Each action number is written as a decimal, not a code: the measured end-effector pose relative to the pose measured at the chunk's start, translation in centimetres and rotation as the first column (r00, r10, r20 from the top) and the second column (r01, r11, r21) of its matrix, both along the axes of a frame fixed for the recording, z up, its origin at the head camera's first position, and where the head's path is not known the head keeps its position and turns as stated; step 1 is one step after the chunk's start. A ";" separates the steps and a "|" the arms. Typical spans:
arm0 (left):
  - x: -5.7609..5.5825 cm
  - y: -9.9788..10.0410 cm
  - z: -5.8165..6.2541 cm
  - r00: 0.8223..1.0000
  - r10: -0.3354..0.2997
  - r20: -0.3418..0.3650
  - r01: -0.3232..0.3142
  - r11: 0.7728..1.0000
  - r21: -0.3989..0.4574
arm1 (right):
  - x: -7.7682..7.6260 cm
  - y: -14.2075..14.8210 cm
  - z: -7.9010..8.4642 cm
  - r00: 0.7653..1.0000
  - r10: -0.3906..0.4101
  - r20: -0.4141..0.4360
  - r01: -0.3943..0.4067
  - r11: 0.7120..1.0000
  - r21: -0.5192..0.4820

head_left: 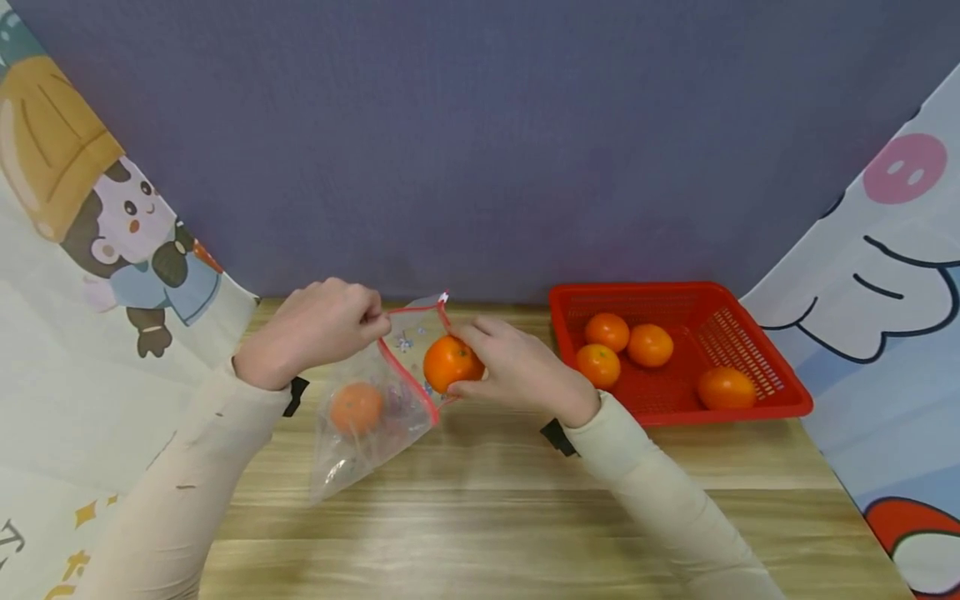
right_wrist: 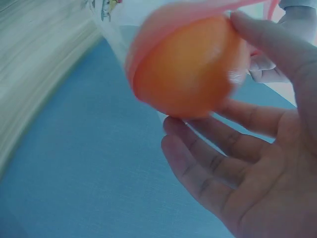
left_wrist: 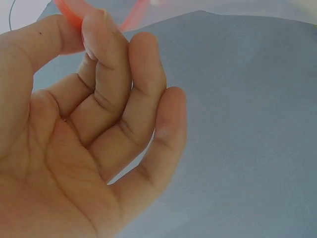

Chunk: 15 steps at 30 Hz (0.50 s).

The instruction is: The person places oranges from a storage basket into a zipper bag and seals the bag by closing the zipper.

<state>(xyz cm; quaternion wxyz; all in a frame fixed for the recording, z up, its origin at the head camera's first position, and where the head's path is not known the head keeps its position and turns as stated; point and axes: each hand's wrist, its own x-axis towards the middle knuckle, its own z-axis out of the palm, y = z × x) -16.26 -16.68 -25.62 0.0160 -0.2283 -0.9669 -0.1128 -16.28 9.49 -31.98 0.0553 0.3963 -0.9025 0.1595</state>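
A clear zip bag (head_left: 375, 446) with a red-edged mouth slants over the table, one mandarin (head_left: 357, 408) inside it. My left hand (head_left: 324, 327) pinches the red rim of the mouth between thumb and index finger; in the left wrist view that rim (left_wrist: 74, 15) sits at the fingertips. My right hand (head_left: 517, 367) grips a second mandarin (head_left: 452, 364) between thumb and fingers, right at the bag's open mouth. From the right wrist, the held mandarin (right_wrist: 190, 69) lies partly behind the bag's red edge.
A red plastic basket (head_left: 776, 379) stands on the right of the wooden table (head_left: 480, 533), with several mandarins (head_left: 650, 345) in it. A grey-blue panel (head_left: 495, 150) rises behind the table, and printed cloths (head_left: 67, 358) hang at both sides.
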 end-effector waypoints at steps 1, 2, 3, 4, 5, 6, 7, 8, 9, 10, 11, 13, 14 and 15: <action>0.0 0.0 0.1 1.000 0.001 -0.001 -0.001 1.000 -0.004 | 0.0 0.0 0.0 1.000 -0.002 -0.007 0.002 1.000 0.002; 0.0 0.0 0.1 1.000 0.000 -0.004 0.000 1.000 -0.007 | 0.0 0.1 0.0 1.000 -0.005 -0.010 0.005 1.000 0.003; 0.1 0.1 0.1 1.000 -0.001 -0.003 0.001 1.000 -0.009 | 0.0 0.1 0.0 1.000 -0.007 -0.010 0.007 1.000 0.000; 0.1 0.1 0.1 1.000 -0.003 -0.002 0.003 1.000 -0.011 | -0.1 0.2 0.0 1.000 -0.012 -0.009 0.012 1.000 -0.001; 0.1 0.1 0.1 1.000 -0.002 -0.002 0.002 1.000 -0.012 | -0.1 0.3 0.0 1.000 -0.015 -0.007 0.015 1.000 -0.003; 0.1 0.1 0.1 1.000 -0.002 -0.001 0.002 1.000 -0.012 | -0.1 0.4 0.0 1.000 -0.021 -0.004 0.021 1.000 -0.003; 0.2 0.1 0.2 1.000 0.000 -0.001 0.000 1.000 -0.010 | 0.0 0.6 0.1 1.000 -0.029 0.002 0.029 1.000 -0.005; 0.2 0.1 0.2 1.000 0.001 -0.003 -0.001 1.000 -0.008 | 0.0 0.7 0.1 0.999 -0.034 0.008 0.034 0.999 -0.007; 0.2 0.1 0.3 1.000 0.003 -0.005 -0.003 1.000 -0.006 | 0.1 0.9 0.2 0.999 -0.041 0.014 0.041 0.999 -0.009; 0.3 0.1 0.3 1.000 0.006 -0.010 -0.006 1.000 -0.004 | 0.1 1.2 0.2 0.999 -0.051 0.017 0.051 0.999 -0.009; 0.3 0.1 0.4 1.000 0.008 -0.015 -0.008 1.000 -0.003 | 0.1 1.4 0.3 0.998 -0.062 0.020 0.062 0.998 -0.010; 0.4 0.0 0.4 1.000 0.007 -0.017 -0.007 1.000 -0.001 | 0.2 2.1 0.3 0.996 -0.082 0.024 0.082 0.997 -0.016; 0.4 0.0 0.5 1.000 0.006 -0.015 -0.006 1.000 -0.001 | 0.2 2.5 0.3 0.996 -0.089 0.024 0.089 0.996 -0.017; 0.4 0.0 0.5 1.000 0.005 -0.011 -0.005 1.000 0.000 | 0.2 2.9 0.3 0.995 -0.099 0.029 0.100 0.995 -0.020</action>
